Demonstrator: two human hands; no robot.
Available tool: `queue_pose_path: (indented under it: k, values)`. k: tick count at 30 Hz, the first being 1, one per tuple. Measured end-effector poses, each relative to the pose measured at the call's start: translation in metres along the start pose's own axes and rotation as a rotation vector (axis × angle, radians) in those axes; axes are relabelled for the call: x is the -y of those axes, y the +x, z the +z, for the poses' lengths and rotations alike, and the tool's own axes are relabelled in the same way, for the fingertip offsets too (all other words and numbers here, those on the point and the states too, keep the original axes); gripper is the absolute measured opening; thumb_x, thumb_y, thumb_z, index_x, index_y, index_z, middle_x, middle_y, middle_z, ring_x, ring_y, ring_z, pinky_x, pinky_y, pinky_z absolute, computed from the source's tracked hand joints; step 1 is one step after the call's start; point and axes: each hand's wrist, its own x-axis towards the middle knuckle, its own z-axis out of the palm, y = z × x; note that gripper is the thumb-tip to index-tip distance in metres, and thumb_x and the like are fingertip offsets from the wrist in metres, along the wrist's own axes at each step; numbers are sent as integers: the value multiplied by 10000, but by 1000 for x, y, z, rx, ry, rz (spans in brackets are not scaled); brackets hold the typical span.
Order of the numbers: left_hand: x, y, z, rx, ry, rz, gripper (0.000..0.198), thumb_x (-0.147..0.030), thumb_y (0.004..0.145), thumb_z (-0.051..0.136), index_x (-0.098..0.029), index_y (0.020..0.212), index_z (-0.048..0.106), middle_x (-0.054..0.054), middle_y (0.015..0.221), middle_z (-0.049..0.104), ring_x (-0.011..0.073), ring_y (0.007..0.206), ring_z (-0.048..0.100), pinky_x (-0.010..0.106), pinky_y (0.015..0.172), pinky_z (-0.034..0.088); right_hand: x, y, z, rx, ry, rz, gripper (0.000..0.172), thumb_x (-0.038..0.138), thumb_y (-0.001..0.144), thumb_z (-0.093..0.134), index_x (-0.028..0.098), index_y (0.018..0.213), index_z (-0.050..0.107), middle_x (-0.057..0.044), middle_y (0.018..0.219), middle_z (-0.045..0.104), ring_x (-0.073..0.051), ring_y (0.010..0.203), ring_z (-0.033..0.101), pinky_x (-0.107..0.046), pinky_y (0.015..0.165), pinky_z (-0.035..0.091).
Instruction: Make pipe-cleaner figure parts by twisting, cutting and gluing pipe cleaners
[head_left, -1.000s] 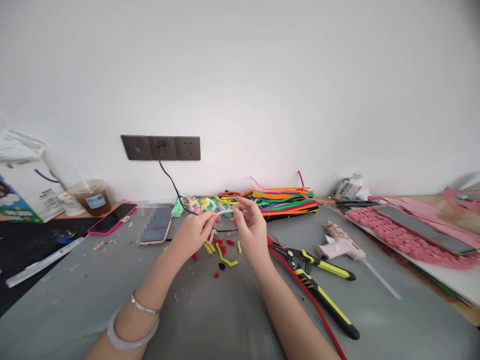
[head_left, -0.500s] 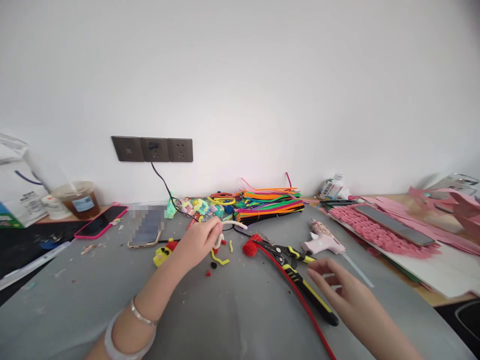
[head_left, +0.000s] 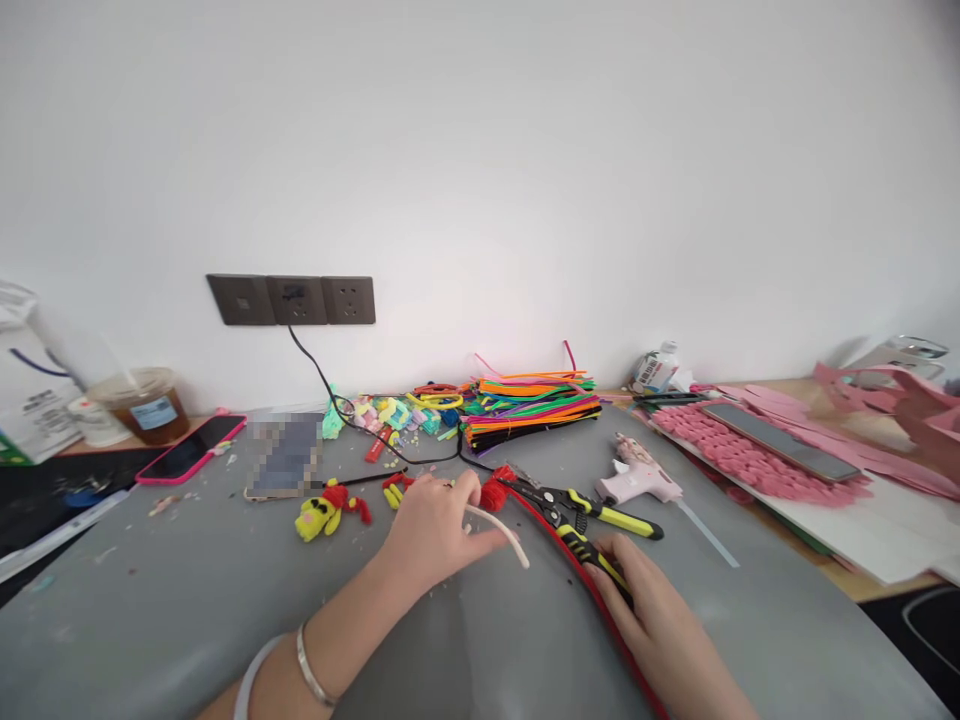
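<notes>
My left hand (head_left: pixel 435 530) is closed on a cream-white pipe cleaner (head_left: pixel 506 530), whose bent end sticks out to the right past my thumb. Under my right hand (head_left: pixel 641 590), the fingers curl round the lower handle of black-and-yellow wire-stripper pliers (head_left: pixel 559 512) lying on the mat. The upper handle is spread away from my grip. At the pliers' jaws sits a fuzzy red ball (head_left: pixel 493 493). Along the lower handle runs a long red pipe cleaner (head_left: pixel 541 528), partly covered by my right hand. Left of my left hand lies a small yellow-and-red fuzzy figure (head_left: pixel 319 515).
Pipe cleaners (head_left: pixel 532 412) lie bundled by the wall. A pink glue gun (head_left: pixel 641 475) is right of the pliers. Phones (head_left: pixel 191 450), a drink cup (head_left: pixel 150 410) and a black cable (head_left: pixel 311 360) are on the left. A pink textured piece (head_left: pixel 750 450) lies right.
My right hand has moved left and closed on the pliers' lower handle. My left hand has come toward me and to the right with the white pipe cleaner, uncovering the yellow figure.
</notes>
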Motion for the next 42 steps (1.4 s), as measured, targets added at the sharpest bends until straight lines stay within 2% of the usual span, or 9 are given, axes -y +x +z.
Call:
queue_pose_path:
  k: [5,16,20,24,28,31,35,38,42]
  values:
    - [-5,9,14,-66,114,-90,457,-569,816,643,-187,1065,616,29,625,658,285,771,657,430,864,404,-6,-5,11,-75,-9,-52,256,433,959,354,251,914,528,-73,885,636,-250,821,641,-374,715,542]
    - [-11,12,12,-67,161,-137,166,-370,854,551,-211,866,597,23,593,652,249,685,654,404,840,375,1,-10,12,-149,70,-150,186,382,985,398,265,992,541,-43,915,606,-203,830,629,-293,720,509]
    - [-6,12,13,-30,171,-193,187,-373,861,515,-197,827,569,47,618,671,257,660,661,415,832,373,2,-8,14,-263,164,-59,197,416,972,417,251,968,524,-36,873,594,-194,777,605,-291,700,493]
    - [-3,14,12,-8,109,-207,172,-312,851,515,-189,968,544,38,654,685,267,699,673,420,843,368,1,-4,16,-273,343,44,248,487,947,447,247,977,504,11,710,537,-163,608,532,-265,577,461]
    - [-3,13,9,-15,-19,-171,376,-383,857,553,-188,1161,450,-12,647,658,262,730,658,442,887,353,8,1,12,-362,539,191,369,567,851,575,242,1004,493,90,517,363,-114,434,339,-216,420,292]
    - [-1,10,1,-7,-106,-137,472,-481,819,621,-197,1147,432,-22,680,620,263,793,636,422,873,372,15,3,8,-416,628,285,551,560,772,671,222,1170,497,121,445,320,-93,382,249,-209,387,184]
    - [5,4,-13,-2,-343,-97,371,-480,924,473,-216,1172,396,-41,697,509,194,682,544,280,654,385,20,3,4,-397,658,314,768,499,810,652,191,1452,363,108,428,387,-110,370,314,-217,391,240]
    - [12,1,-22,-90,-501,-56,277,-375,1013,245,-208,1159,411,-42,700,479,142,585,458,258,619,354,15,5,4,-329,708,273,690,473,865,596,199,1457,371,96,458,409,-130,411,386,-239,432,318]
    - [20,2,-25,-121,-553,-23,302,-370,1021,250,-212,907,481,-64,607,361,119,520,349,252,564,285,4,9,5,-248,792,171,473,425,882,587,193,1280,477,85,501,447,-146,474,464,-281,504,411]
